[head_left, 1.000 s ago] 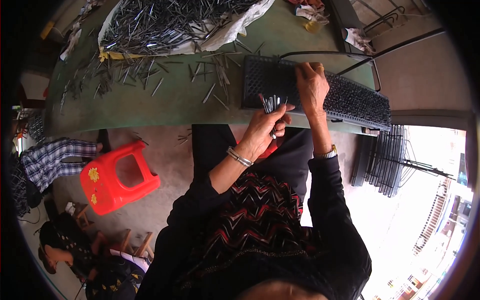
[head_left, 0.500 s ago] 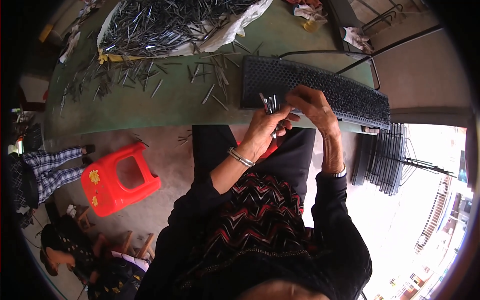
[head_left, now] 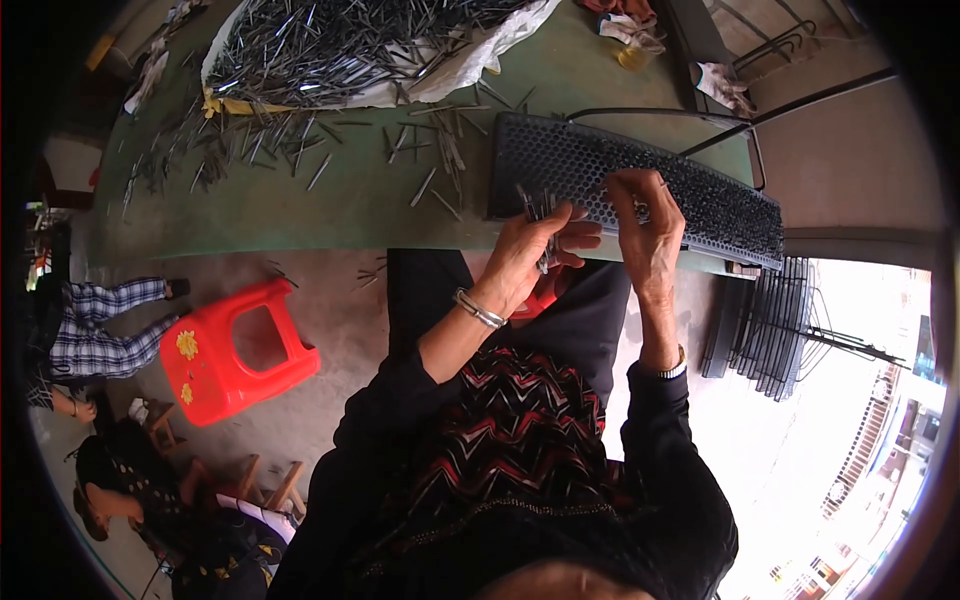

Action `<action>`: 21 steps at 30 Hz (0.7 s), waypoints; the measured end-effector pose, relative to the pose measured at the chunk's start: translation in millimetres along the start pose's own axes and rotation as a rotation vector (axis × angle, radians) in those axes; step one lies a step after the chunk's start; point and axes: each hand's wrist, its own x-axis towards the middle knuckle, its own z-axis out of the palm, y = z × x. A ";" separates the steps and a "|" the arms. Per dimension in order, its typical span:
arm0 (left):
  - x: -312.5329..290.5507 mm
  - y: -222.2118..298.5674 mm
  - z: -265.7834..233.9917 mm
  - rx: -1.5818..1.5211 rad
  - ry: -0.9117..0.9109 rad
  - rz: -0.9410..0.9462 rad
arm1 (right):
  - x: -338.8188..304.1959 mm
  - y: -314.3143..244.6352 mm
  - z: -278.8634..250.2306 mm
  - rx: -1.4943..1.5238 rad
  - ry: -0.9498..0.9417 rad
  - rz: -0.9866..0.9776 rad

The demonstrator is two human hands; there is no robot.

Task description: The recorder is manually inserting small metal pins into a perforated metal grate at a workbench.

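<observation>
A small bundle of thin metal rods (head_left: 541, 207) is gripped in my left hand (head_left: 520, 255), between thumb and fingers, just off the table's near edge. My right hand (head_left: 652, 230) is over the black perforated rack (head_left: 560, 155), fingertips pinched together close to its holes. Whatever those fingertips hold is too small or hidden to make out. The rack's left part shows bare holes, while its middle and right part look densely filled with dark rod ends.
A white sack (head_left: 490, 50) heaped with dark metal rods lies on the green table (head_left: 380, 215); loose rods are scattered around it. Work gloves (head_left: 722, 88) rest at the right. A red stool (head_left: 215, 370) and other people are to the left. Metal racks (head_left: 780, 320) stand at right.
My right hand has moved right, away from the rods in my left hand, and is now over the rack. My left hand keeps its bundle almost in place.
</observation>
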 end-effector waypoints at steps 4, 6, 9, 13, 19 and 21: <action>7.4 -1.5 -5.7 -0.157 0.003 -0.009 | -22.7 -6.6 7.7 -0.357 -0.063 -0.427; 11.8 -0.6 -7.7 -0.190 0.055 0.022 | -27.0 -10.1 9.1 -0.421 -0.095 -0.500; 9.0 6.6 -4.9 -0.084 0.110 0.013 | -30.2 -6.8 6.2 -0.467 -0.104 -0.588; -3.5 9.4 -1.7 0.011 0.027 -0.024 | -21.9 4.8 4.0 0.017 -0.042 0.043; -7.6 3.9 1.0 0.099 -0.037 -0.050 | -0.7 19.2 -3.6 0.263 -0.382 0.404; -9.8 3.6 0.5 0.070 -0.029 -0.040 | 1.7 19.1 -5.1 0.259 -0.415 0.374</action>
